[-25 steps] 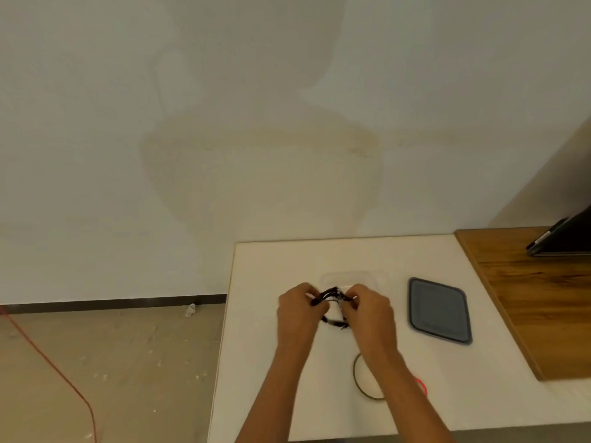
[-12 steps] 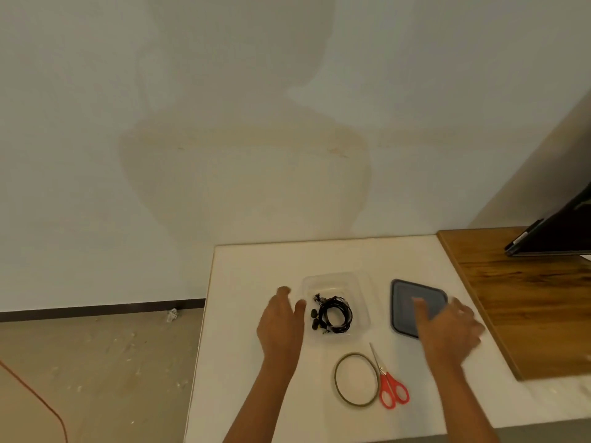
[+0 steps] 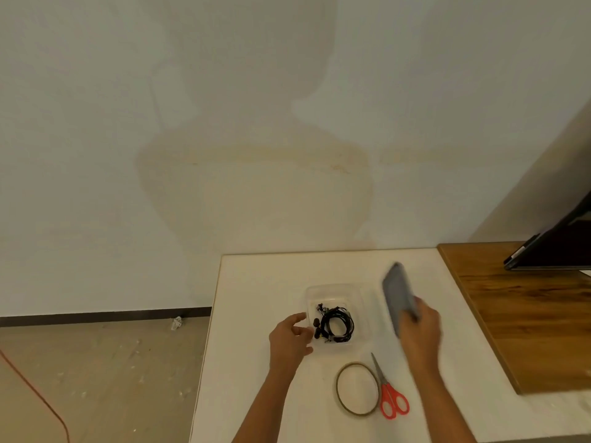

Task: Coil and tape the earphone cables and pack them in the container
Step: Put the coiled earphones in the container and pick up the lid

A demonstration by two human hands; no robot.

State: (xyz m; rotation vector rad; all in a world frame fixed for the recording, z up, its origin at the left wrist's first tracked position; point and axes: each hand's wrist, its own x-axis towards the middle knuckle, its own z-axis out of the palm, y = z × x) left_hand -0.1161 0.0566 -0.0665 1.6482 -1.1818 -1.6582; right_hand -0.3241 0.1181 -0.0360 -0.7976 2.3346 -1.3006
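Note:
A clear plastic container [image 3: 361, 290] sits on the white table [image 3: 256, 282]. Coiled black earphone cables [image 3: 335, 324] lie inside it. My left hand [image 3: 289, 342] rests against the container's left side, fingers loosely curled and holding nothing. My right hand [image 3: 420, 330] grips a grey lid [image 3: 398, 290] by its near end. The lid is lifted off the table and tilted on edge, just right of the container.
A tape roll [image 3: 356, 388] and red-handled scissors [image 3: 388, 394] lie on the table in front of the container. A wooden desk [image 3: 527, 314] with a dark screen [image 3: 556, 247] adjoins on the right. The table's left edge drops to the floor.
Both hands let go of the coiled cables, which now lie in the container. My right hand went right to the grey lid, picked it up and tilted it toward the container.

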